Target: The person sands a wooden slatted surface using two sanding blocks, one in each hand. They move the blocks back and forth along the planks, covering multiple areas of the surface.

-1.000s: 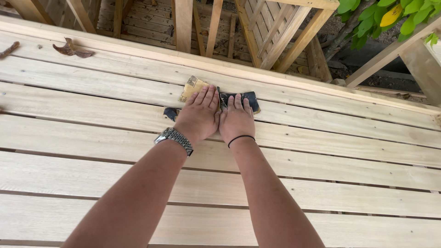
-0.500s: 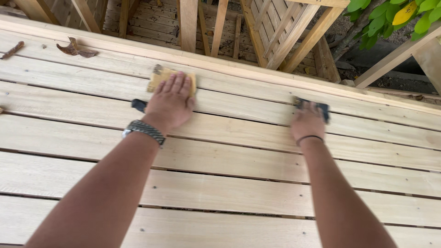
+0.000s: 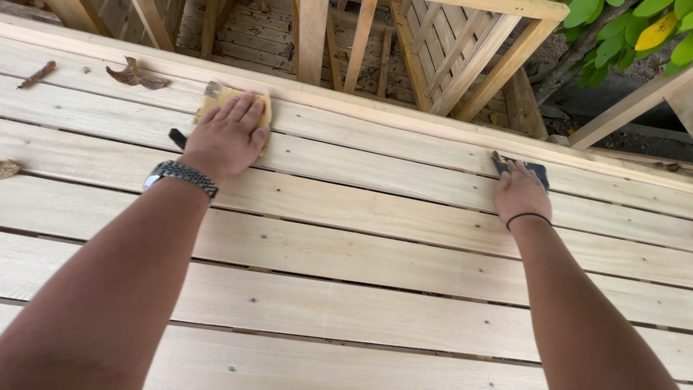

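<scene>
My left hand [image 3: 227, 137] presses flat on a tan sheet of sandpaper [image 3: 216, 97] with a dark edge, at the far left of a slatted top of pale wooden planks [image 3: 361, 238]. A metal watch sits on that wrist. My right hand [image 3: 520, 193] lies flat on a dark sanding sheet [image 3: 538, 172] near the far right edge of the planks. A thin black band circles the right wrist. The two hands are wide apart on neighbouring far planks.
Dry brown leaves [image 3: 133, 74] lie on the far left planks. Beyond the far edge stand wooden posts and a slatted frame [image 3: 440, 58]. Green foliage [image 3: 635, 29] shows at the top right. Narrow gaps run between the planks.
The hands were together at the middle one second ago. They have slid apart along the planks, the left one to the left, the right one to the right, each with its sheet.
</scene>
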Demonstrator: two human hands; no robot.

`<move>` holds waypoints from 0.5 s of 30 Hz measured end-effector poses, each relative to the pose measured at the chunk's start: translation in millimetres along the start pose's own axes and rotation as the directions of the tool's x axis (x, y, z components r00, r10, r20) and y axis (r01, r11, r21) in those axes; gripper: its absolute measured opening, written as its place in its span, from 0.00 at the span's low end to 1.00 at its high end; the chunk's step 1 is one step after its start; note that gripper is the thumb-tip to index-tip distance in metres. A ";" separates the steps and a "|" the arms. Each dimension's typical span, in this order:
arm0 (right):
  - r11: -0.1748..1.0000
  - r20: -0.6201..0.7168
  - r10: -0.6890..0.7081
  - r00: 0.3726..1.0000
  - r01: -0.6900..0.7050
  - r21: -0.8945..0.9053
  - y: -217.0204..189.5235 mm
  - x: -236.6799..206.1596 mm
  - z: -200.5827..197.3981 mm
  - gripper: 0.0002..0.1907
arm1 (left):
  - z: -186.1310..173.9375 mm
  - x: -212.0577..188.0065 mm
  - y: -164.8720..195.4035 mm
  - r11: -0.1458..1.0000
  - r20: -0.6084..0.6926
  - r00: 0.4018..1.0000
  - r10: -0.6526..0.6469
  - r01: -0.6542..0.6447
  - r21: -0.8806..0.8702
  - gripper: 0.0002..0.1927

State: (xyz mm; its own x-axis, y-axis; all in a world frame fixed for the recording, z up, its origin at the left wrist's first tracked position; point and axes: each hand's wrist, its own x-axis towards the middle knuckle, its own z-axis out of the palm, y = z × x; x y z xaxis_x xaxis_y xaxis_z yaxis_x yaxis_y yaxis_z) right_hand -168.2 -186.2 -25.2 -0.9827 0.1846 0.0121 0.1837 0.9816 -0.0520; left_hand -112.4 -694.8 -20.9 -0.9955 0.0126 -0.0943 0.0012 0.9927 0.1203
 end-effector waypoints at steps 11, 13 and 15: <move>0.954 0.064 -0.221 0.973 0.230 -0.194 -215.8 -30.1 33.9 0.31 | 7.6 12.9 116.6 0.987 0.049 0.987 0.153 -0.155 0.043 0.34; 0.946 0.046 -0.300 0.953 0.304 -0.115 -201.6 -32.9 33.3 0.30 | 5.6 11.1 124.1 0.985 0.026 0.985 0.169 -0.170 0.034 0.35; 0.933 0.011 -0.349 0.937 0.349 -0.084 -176.4 -24.4 32.8 0.29 | 1.2 16.3 106.9 0.986 0.059 0.984 0.166 -0.167 0.020 0.34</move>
State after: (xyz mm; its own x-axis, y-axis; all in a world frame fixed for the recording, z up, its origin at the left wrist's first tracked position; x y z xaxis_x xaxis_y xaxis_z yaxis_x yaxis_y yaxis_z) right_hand -177.3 -365.5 -49.0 -0.9852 -0.1704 0.0181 -0.1696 0.9847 0.0392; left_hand -128.4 -588.3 -10.7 -0.9741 0.1841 -0.1314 0.1696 0.9789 0.1142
